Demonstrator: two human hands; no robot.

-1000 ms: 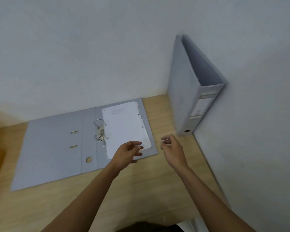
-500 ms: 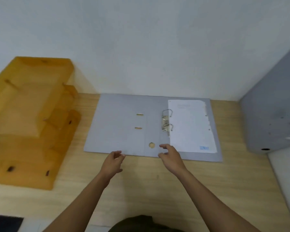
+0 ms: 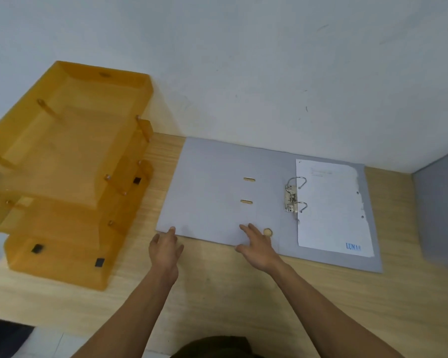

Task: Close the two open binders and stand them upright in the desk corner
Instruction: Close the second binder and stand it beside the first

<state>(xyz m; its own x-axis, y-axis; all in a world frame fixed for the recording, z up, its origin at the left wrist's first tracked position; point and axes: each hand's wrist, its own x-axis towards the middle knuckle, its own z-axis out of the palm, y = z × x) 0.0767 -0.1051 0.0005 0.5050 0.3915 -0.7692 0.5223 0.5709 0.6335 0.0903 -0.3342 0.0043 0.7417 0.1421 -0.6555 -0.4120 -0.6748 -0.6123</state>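
A grey lever-arch binder (image 3: 212, 192) lies open and flat on the wooden desk, with its metal rings (image 3: 294, 197) up and a white sheet (image 3: 331, 202) on its right half. My left hand (image 3: 164, 248) rests at the near left corner of the open cover, fingertips touching its edge. My right hand (image 3: 256, 245) lies with fingers spread on the cover's near edge, beside the round spine hole. Neither hand grips anything. A second grey binder (image 3: 440, 202) stands upright and closed in the right corner, cut off by the frame.
An amber plastic stack of letter trays (image 3: 70, 177) stands on the desk to the left, close to the open cover's left edge. White walls run along the back and the right side. The wooden desk (image 3: 230, 293) stretches under my forearms.
The view swung left from the upright binder to the open one. Both hands moved left and forward, from hovering near the sheet to the near edge of the left cover.
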